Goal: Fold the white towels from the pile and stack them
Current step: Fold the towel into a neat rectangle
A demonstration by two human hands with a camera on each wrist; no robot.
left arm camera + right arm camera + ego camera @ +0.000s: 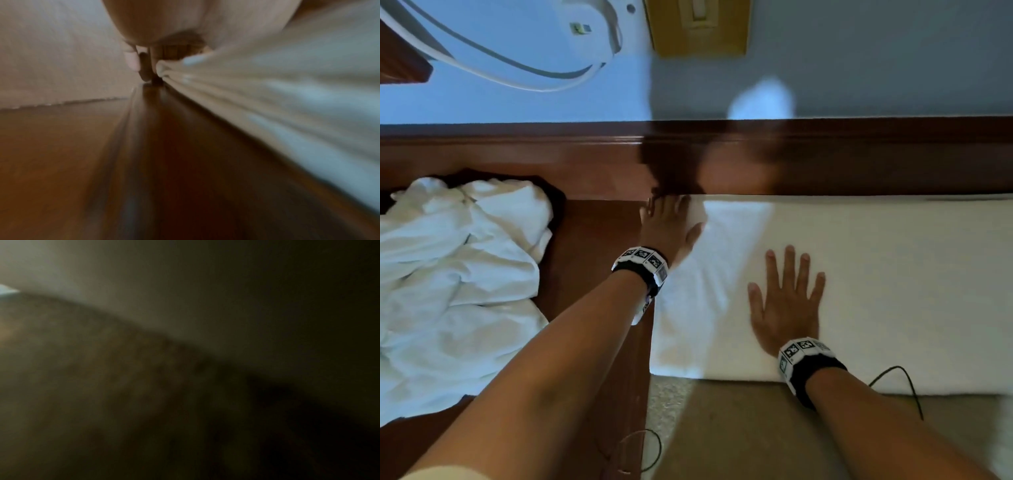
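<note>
White terry, a folded towel (859, 291) lies flat on the right of the wooden desk (592, 240). The right hand (786, 308) presses on it, fingers straight and spread. The left hand (666, 226) pinches the towel's far left corner. A crumpled towel pile (455, 274) sits well left.

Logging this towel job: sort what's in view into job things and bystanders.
Job:
towel, spread flat
pile of white towels
left hand, gripping the towel's far corner
right hand, pressing flat on the towel

Bystanders:
wooden table
wall
carpet
</note>
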